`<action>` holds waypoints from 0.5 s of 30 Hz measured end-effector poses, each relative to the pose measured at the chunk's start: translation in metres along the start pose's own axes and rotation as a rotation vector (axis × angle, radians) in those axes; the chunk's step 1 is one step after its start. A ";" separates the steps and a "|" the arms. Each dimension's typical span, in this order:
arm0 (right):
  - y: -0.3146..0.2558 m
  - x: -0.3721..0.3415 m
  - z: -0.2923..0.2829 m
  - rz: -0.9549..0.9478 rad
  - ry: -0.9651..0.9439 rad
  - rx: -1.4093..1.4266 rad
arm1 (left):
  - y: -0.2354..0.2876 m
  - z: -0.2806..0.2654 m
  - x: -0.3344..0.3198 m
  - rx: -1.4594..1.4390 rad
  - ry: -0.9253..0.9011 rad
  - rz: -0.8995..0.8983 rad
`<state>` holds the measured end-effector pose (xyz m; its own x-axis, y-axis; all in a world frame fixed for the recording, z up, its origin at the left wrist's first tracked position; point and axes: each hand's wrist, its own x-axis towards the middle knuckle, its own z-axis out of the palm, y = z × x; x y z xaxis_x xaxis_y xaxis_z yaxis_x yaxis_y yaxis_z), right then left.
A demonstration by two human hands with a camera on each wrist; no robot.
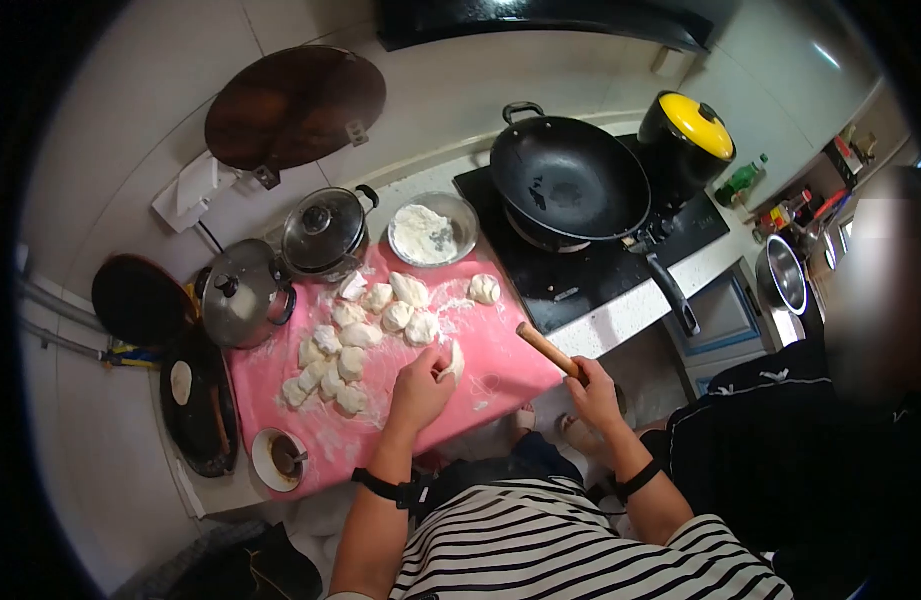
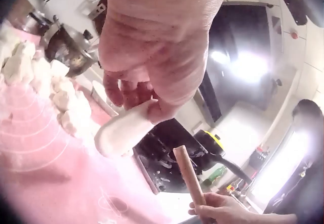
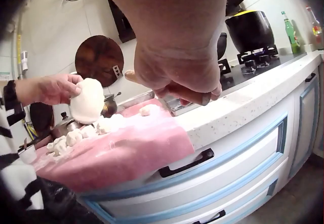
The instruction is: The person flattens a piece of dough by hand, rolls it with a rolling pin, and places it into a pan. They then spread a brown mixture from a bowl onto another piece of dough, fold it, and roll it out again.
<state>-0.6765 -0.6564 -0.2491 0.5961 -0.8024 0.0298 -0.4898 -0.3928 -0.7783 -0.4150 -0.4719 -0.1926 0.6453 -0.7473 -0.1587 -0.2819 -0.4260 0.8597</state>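
Between thumb and fingers, my left hand [image 1: 424, 392] pinches a flat round of white dough [image 3: 87, 101], which hangs upright above the pink mat [image 1: 501, 365]. In the left wrist view the dough [image 2: 124, 130] appears as a thick pale flap below the fingers. My right hand [image 1: 596, 392] grips one end of a wooden rolling pin [image 1: 546, 347], held up past the mat's right edge. Several floured dough lumps [image 1: 353, 362] sit clustered on the mat to the left, and a single lump [image 1: 484, 289] lies apart near the stove.
A bowl of flour [image 1: 426, 235] stands behind the lumps. Lidded pots [image 1: 243, 295] line the back left. An open pan [image 1: 201, 430] holds a flat round, beside a small bowl with a spoon [image 1: 266, 460]. A wok [image 1: 571, 180] occupies the stove. Another person [image 1: 761, 450] is at right.
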 end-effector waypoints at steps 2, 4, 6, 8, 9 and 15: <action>-0.009 0.001 0.001 0.007 0.002 0.009 | 0.012 -0.010 -0.003 0.176 -0.034 0.182; -0.009 0.005 0.003 0.014 0.002 0.001 | -0.003 -0.019 -0.006 0.332 -0.034 0.403; -0.001 0.007 0.009 0.029 0.007 0.005 | -0.034 -0.024 -0.015 0.433 0.138 0.437; -0.001 0.007 0.012 0.009 -0.020 -0.009 | -0.070 -0.026 -0.029 0.457 0.235 0.353; -0.002 0.008 0.014 0.000 -0.033 -0.018 | -0.089 -0.026 -0.037 0.428 0.245 0.254; -0.037 0.024 0.039 -0.310 -0.221 -0.139 | -0.096 -0.020 -0.070 0.358 0.254 0.088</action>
<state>-0.6189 -0.6438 -0.2439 0.8443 -0.5260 0.1028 -0.3371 -0.6702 -0.6612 -0.4186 -0.3685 -0.2547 0.7488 -0.6590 0.0704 -0.5428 -0.5489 0.6356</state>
